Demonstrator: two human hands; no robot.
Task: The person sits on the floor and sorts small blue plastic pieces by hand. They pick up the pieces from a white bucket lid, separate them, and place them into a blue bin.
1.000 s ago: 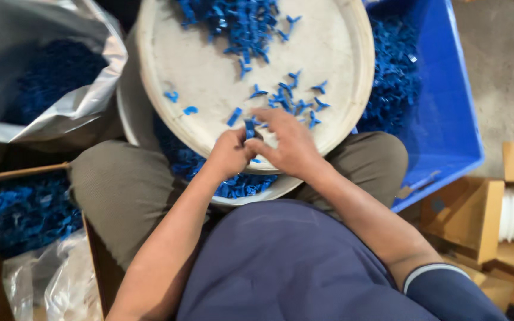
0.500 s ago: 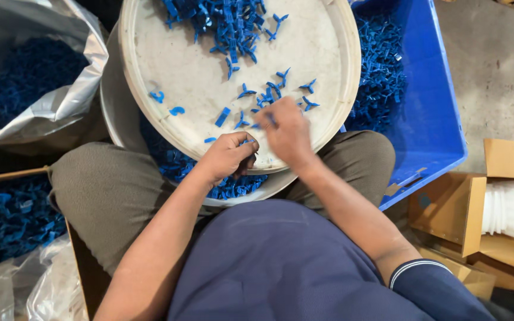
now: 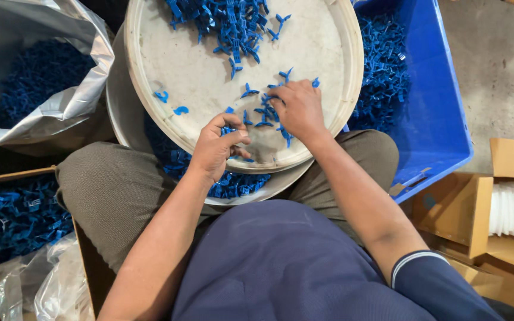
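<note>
Head view: the right hand point(image 3: 300, 110) has moved up the round tray point(image 3: 334, 35) from near its lower rim a second ago, and now lies flat on a loose scatter of small blue parts point(image 3: 267, 111), fingers spread over them and closed on nothing. The left hand point(image 3: 216, 147) has stayed by the tray's near rim; its fingers curl toward the thumb around what looks like one blue part, though the grip is partly hidden. This suggests sorting is under way, with the right hand reaching for fresh parts.

Counted: one tray, resting over one basin point(image 3: 117, 113) that holds more parts; one blue crate point(image 3: 441, 119) on the right; one silver bag point(image 3: 60, 113) on the left. A dense pile point(image 3: 221, 18) sits at the tray's far side. About a dozen parts lie loose by the right hand, and two point(image 3: 171, 102) lie apart to the left.
</note>
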